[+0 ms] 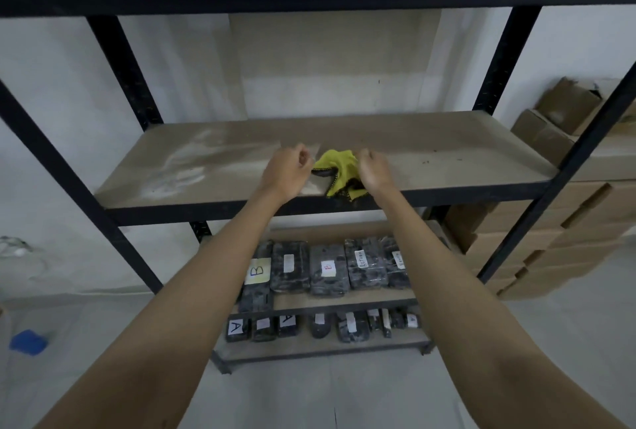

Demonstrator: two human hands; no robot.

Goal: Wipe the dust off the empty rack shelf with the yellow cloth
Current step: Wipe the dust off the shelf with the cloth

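The yellow cloth, a crumpled square with dark stitched edging, lay bunched at the front lip of the rack shelf, a flat brown fibreboard panel in a black metal frame. Pale dust streaks smeared the board toward 9 o'clock of the cloth. The left hand hovered just at 9 o'clock of the cloth, fingers curled inward; whether they pinched a corner could not be told. The right hand sat at 3 o'clock, touching the cloth's edge, fingers bent, its grip likewise unclear. Toward 6 o'clock, lower shelves carried black plastic-wrapped bundles with white handwritten labels. Stacked cardboard boxes stood at 3 o'clock.
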